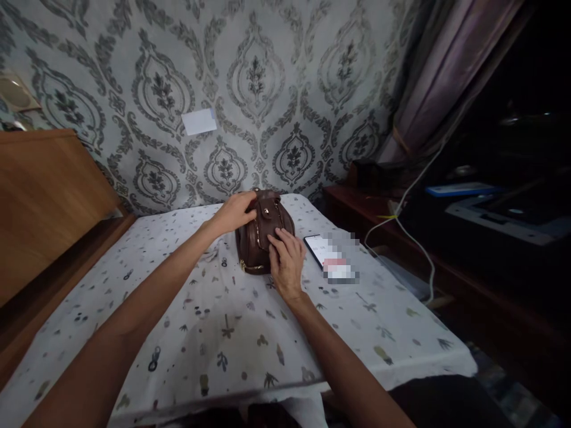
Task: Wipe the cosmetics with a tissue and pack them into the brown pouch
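A brown leather bag point(257, 259) with gold-coloured zips and a small flap with a metal stud stands upright on the cloth-covered table. At its upper left, my left hand point(234, 213) has its fingers bent over the top edge and the thumb lower down, gripping the bag. My right hand point(288, 264) rests against the lower right of the bag's front, fingers slightly bent and apart. The bag's back and inside are hidden.
A phone point(317, 248) with a lit, partly blurred screen lies right of the bag. The white patterned tablecloth point(223, 321) reaches the wallpapered wall point(254, 89). Brown wooden furniture point(44, 196) borders the left; a white cable point(414, 249) hangs at the right.
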`<action>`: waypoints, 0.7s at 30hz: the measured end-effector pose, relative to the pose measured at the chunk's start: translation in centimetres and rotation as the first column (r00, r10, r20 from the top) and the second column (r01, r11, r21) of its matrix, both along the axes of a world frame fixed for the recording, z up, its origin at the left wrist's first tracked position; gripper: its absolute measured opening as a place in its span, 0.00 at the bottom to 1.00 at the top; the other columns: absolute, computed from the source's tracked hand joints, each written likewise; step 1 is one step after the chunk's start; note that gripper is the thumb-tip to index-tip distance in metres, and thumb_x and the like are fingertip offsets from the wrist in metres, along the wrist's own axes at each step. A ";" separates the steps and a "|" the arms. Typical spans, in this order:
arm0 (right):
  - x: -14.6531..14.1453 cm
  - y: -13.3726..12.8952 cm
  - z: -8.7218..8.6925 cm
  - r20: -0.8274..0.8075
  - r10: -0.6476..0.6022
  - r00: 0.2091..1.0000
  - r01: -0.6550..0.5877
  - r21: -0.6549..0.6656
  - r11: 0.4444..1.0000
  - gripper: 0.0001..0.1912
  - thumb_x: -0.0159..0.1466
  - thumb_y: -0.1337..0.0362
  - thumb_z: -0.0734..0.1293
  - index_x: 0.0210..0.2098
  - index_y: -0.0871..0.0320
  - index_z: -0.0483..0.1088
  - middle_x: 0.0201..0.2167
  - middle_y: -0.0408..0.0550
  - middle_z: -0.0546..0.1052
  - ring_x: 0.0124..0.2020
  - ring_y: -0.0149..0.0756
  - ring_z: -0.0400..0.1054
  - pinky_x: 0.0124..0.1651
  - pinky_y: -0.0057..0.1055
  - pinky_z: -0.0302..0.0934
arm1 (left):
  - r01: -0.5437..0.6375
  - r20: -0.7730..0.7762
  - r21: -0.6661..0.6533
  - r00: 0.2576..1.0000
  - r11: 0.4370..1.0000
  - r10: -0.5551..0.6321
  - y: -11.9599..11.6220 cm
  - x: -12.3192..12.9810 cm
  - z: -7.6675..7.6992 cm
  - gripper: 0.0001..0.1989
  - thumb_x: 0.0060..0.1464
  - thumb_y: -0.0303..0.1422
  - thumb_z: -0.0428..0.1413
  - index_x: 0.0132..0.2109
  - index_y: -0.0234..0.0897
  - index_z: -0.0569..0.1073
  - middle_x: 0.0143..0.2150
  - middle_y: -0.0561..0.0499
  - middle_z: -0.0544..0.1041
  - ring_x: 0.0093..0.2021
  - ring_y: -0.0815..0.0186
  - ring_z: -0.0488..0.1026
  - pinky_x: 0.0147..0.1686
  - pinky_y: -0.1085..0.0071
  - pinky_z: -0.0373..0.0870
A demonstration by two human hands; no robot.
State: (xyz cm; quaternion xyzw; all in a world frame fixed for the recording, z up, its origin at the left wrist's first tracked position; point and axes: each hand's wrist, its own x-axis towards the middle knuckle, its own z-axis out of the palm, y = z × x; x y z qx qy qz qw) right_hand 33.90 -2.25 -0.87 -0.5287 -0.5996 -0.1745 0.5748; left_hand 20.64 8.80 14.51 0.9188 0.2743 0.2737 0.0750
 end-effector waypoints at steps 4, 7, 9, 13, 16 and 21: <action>0.0 0.0 -0.2 -0.020 0.025 0.999 -0.026 -0.035 0.999 0.14 0.71 0.63 0.60 0.52 0.50 0.74 0.58 0.52 0.74 0.62 0.46 0.65 0.64 0.54 0.54 | -0.045 0.092 -0.082 0.994 0.996 0.053 0.0 0.4 -0.4 0.06 0.56 0.32 0.51 0.34 0.36 0.70 0.29 0.53 0.71 0.32 0.64 0.67 0.35 0.70 0.64; -0.1 -0.1 -0.3 -0.050 -0.008 0.999 0.008 -0.007 1.000 0.14 0.71 0.62 0.61 0.51 0.50 0.74 0.63 0.54 0.69 0.64 0.48 0.61 0.64 0.55 0.56 | -0.060 0.138 -0.134 0.987 0.989 0.079 -0.1 0.5 -0.7 0.08 0.56 0.34 0.51 0.31 0.36 0.69 0.27 0.54 0.69 0.30 0.66 0.66 0.33 0.71 0.63; -0.1 -0.1 -0.3 -0.072 -0.020 0.997 0.021 0.009 1.000 0.13 0.71 0.61 0.61 0.51 0.50 0.75 0.65 0.55 0.65 0.66 0.49 0.59 0.64 0.56 0.57 | -0.072 0.157 -0.155 0.983 0.985 0.096 -0.4 0.4 -0.9 0.08 0.55 0.34 0.51 0.30 0.36 0.69 0.26 0.55 0.68 0.29 0.67 0.66 0.31 0.72 0.62; -0.2 -0.1 -0.2 -0.099 0.012 0.995 -0.012 0.002 1.000 0.14 0.71 0.60 0.61 0.51 0.49 0.75 0.66 0.54 0.62 0.67 0.50 0.57 0.65 0.58 0.57 | -0.100 0.170 -0.163 0.977 0.982 0.127 -1.2 0.1 -1.4 0.09 0.55 0.35 0.52 0.28 0.37 0.67 0.24 0.56 0.65 0.27 0.68 0.63 0.29 0.72 0.59; -0.2 -0.1 -0.1 -0.106 0.014 0.994 -0.015 -0.003 1.000 0.13 0.71 0.60 0.61 0.50 0.49 0.75 0.66 0.54 0.62 0.67 0.50 0.57 0.65 0.59 0.57 | -0.099 0.145 -0.158 0.982 0.983 0.122 -1.8 -0.1 -1.5 0.09 0.56 0.36 0.51 0.29 0.36 0.69 0.25 0.55 0.67 0.27 0.68 0.64 0.30 0.72 0.60; -0.1 0.0 -0.1 -0.112 -0.006 0.994 0.005 -0.011 1.000 0.15 0.71 0.60 0.61 0.54 0.52 0.71 0.65 0.57 0.63 0.67 0.50 0.56 0.65 0.57 0.56 | -0.124 0.084 -0.110 0.987 0.986 0.134 -2.0 1.0 -0.7 0.05 0.53 0.32 0.53 0.32 0.37 0.71 0.27 0.53 0.71 0.31 0.63 0.68 0.34 0.68 0.65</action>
